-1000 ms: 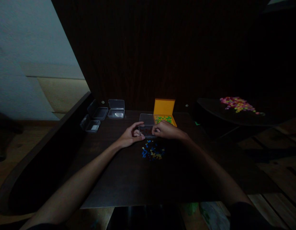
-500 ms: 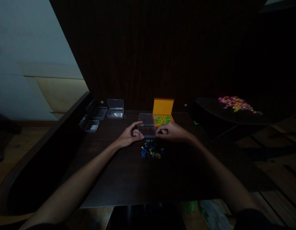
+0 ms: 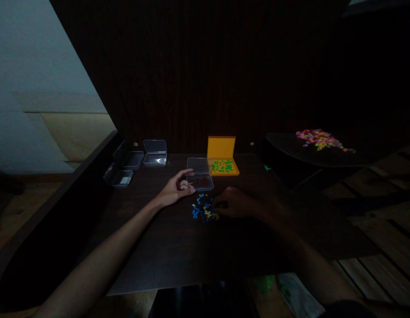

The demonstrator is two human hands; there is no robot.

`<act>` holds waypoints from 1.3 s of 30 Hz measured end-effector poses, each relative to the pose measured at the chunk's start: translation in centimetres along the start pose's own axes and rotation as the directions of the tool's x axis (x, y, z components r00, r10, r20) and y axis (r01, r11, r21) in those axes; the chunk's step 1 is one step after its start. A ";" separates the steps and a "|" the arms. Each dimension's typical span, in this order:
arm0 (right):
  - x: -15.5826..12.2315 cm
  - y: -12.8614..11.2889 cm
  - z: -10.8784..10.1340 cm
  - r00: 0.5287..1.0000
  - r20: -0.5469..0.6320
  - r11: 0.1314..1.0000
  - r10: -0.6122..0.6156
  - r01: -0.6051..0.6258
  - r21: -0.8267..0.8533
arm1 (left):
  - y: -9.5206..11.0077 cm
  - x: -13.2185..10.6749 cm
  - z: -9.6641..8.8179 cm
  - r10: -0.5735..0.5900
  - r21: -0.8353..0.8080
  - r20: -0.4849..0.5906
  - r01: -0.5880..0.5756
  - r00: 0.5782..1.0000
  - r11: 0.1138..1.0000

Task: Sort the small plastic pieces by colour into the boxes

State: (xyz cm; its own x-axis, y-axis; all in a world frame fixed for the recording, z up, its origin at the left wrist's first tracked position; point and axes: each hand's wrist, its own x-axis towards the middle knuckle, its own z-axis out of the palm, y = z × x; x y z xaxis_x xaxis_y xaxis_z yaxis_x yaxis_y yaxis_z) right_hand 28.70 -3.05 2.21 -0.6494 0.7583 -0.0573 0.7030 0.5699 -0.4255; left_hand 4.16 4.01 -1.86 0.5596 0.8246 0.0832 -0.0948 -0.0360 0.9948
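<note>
A small clear plastic box (image 3: 199, 174) with red bits inside lies open mid-table. My left hand (image 3: 174, 189) rests against its left side, thumb and fingers curled around the near corner. Just in front of the box lies a pile of small blue and yellow pieces (image 3: 202, 211). My right hand (image 3: 236, 204) sits on the table at the pile's right edge, fingers bent down into the pieces; the dim light hides whether they pinch anything. Behind stands an open orange box (image 3: 222, 161) holding green pieces.
Three more clear boxes (image 3: 154, 153) lie open at the back left of the dark table (image 3: 178, 247). A heap of pink and yellow pieces (image 3: 316, 139) sits on a dark surface at the right. A raised dark edge runs along the table's left side.
My right hand has left the clear box and come down and back to the blue and yellow pile. The left hand stays at the box. The view has shifted slightly.
</note>
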 end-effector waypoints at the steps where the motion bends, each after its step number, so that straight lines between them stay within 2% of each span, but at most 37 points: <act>1: 0.0 0.0 0.0 1.000 -0.009 1.000 0.001 -0.001 0.000 | 0.0 0.0 0.0 -0.002 0.001 0.001 0.002 1.000 1.000; 4: 0.2 -0.3 0.3 0.999 -0.024 0.999 -0.031 0.032 0.030 | 0.0 0.0 0.0 0.001 -0.001 -0.005 -0.001 1.000 1.000; 8: 0.4 -0.6 0.7 0.998 0.016 0.996 -0.064 0.063 0.055 | 0.0 0.0 0.0 0.001 0.007 -0.005 -0.001 1.000 1.000; 19: 0.3 -0.6 0.3 0.999 0.010 0.999 0.040 -0.040 -0.018 | 0.0 0.0 -0.1 0.020 0.005 0.010 -0.020 1.000 1.000; 24: 0.4 -0.8 0.5 0.997 0.000 0.991 0.082 -0.082 -0.110 | 0.0 0.0 0.0 0.010 0.001 0.005 -0.010 1.000 1.000; 29: 0.4 -1.0 0.8 0.995 -0.002 0.984 0.096 -0.095 -0.150 | -0.2 0.1 -0.1 -0.008 0.002 -0.010 0.008 1.000 1.000; 39: 0.6 -1.2 0.5 0.994 0.071 0.992 0.077 -0.069 -0.104 | -0.1 0.1 -0.1 0.021 0.004 0.013 -0.021 1.000 1.000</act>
State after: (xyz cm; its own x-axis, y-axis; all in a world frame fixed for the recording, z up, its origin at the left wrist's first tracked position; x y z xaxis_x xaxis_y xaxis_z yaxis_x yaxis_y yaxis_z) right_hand 27.28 -3.43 2.24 -0.6122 0.7755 -0.1541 0.7728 0.5457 -0.3241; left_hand 4.15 4.13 -1.98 0.5678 0.8164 0.1052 -0.1037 -0.0558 0.9930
